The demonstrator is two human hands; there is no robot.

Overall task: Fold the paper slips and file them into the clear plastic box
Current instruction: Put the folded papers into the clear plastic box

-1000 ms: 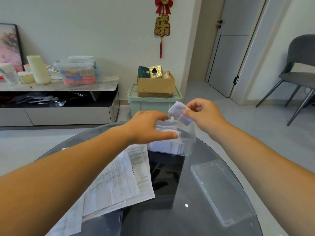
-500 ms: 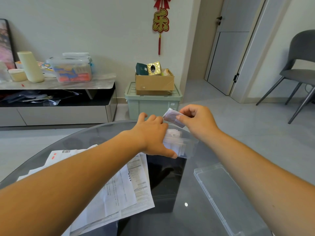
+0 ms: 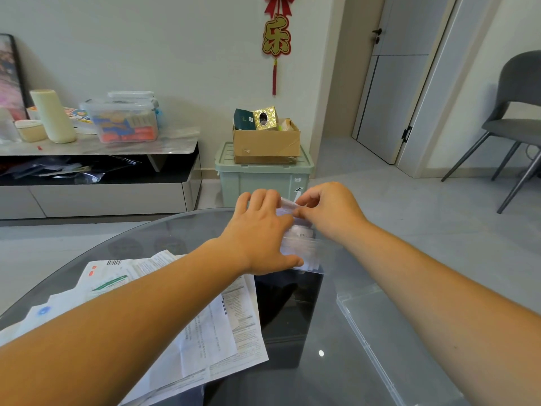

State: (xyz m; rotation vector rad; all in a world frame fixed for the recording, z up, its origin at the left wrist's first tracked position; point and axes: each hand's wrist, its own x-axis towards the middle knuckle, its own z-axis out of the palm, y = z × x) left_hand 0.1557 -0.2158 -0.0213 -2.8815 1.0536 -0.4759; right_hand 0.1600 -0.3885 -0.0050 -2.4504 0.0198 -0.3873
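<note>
Two hands (image 3: 259, 232) (image 3: 330, 212), clear rectangular plastic box (image 3: 304, 250), folded white paper slip (image 3: 288, 204).

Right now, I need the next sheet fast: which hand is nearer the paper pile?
Left. The left hand grips the box right beside the pile's far corner; the right hand pinches a slip over the box, on its far side from the pile.
</note>
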